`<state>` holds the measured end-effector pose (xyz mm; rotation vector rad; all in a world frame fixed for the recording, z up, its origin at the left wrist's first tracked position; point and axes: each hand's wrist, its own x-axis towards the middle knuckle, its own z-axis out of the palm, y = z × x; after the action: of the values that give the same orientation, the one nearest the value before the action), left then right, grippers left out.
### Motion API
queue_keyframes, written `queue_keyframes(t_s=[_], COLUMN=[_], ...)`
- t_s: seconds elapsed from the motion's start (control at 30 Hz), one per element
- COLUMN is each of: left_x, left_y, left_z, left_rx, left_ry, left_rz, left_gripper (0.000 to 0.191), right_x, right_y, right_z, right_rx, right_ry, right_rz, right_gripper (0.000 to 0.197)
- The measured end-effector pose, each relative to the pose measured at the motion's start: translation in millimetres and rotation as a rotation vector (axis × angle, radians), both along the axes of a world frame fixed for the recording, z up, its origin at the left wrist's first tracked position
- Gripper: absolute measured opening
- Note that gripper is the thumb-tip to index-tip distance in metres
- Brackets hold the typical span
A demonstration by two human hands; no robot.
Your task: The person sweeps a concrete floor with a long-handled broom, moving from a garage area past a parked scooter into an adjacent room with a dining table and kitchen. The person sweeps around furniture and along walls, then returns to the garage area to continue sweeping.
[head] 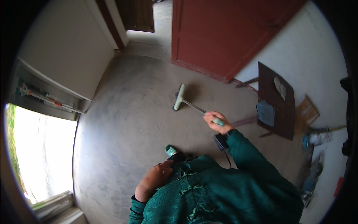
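My right hand (217,122) is closed around the handle end of a pale green broom (179,97) with a metal-looking stick. Its head, with dark bristles along the left side, is at or just over the grey concrete floor (120,126); contact cannot be told. My left hand (158,174) rests against the front of my body, and whether its fingers hold anything is unclear. A small black box (221,142) with a cord hangs by my right wrist. Below the broom a green striped slipper (170,150) shows on one foot.
A dark table (282,117) with a blue cloth (265,113) stands right, beside a wooden chair (307,112). Ahead are a large red door or cabinet panel (212,36) and a doorway. At left, a long-handled tool (50,99) leans near a bright opening.
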<state>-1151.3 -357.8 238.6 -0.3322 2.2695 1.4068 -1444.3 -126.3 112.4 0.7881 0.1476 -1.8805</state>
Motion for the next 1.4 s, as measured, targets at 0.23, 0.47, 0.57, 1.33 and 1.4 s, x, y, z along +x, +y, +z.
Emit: queue_keyframes(t_s=[0.23, 0.47, 0.57, 1.33, 1.4], left_x=[-14, -58, -86, -123, -110], left_y=[-37, -40, -34, 89, 101], left_z=[-3, -15, -12, 8, 9], left_rx=[-0.089, -0.076, -0.103, 0.049, 0.044], left_ry=[-0.057, -0.044, -0.066, -0.059, -0.037], left_rz=[0.122, 0.19, 0.292, 1.031, 1.07], left_gripper=[0.035, 0.034, 0.031, 0.032, 0.032], right_x=[-15, -115, -169, -240, -194], right_y=[47, 48, 23, -220, -198], right_z=[36, -14, -46, 19, 25], right_rx=[0.293, 0.436, 0.438, 0.014, 0.397], right_ry=[0.151, -0.021, -0.015, 0.541, 0.639], right_rz=[0.079, 0.024, 0.066, 1.191, 1.301], right_gripper=[0.016, 0.012, 0.012, 0.019, 0.016])
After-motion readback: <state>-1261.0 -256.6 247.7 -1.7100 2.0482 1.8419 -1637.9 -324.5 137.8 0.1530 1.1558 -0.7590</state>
